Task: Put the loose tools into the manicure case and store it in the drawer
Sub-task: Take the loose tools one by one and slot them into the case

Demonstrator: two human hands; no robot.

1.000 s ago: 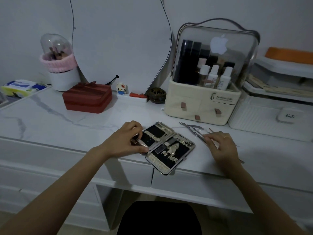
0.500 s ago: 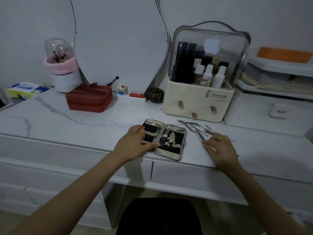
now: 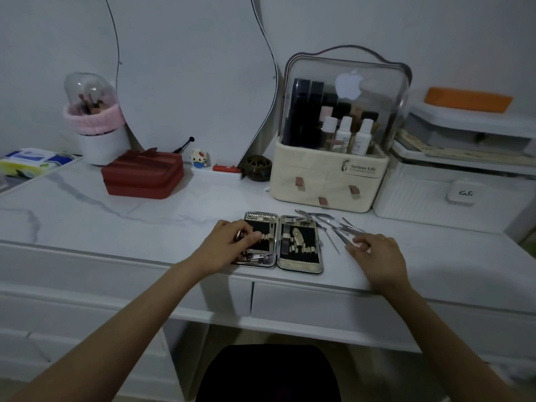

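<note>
White marble-veined bench point(image 3: 87, 216) is carrying everything here, under dim light, with a cream cosmetics organiser point(image 3: 330, 181) standing beyond the hands. Just past the left hand point(image 3: 226, 250), the manicure case point(image 3: 282, 242) is lying open and flat, its two halves side by side; its hinge, and so the long axis of each half, is running away from the person toward the wall, and most tool loops are looking unfilled. That left hand is resting on the case's near-left half with fingers curled, pinching what seems a small tool against the lining, though exactly which one I cannot tell. The loose tools point(image 3: 333, 227) are fanning out just beyond and to the inside of the right hand point(image 3: 377, 256), their long axes slanting from the case's far corner down toward that hand. The right hand is pinching the near end of one slim tool. Judging by this, the loading step is only starting; the next move is calling for lifting that slim tool, turning it parallel to the hinge, and sliding it under a free loop
</note>
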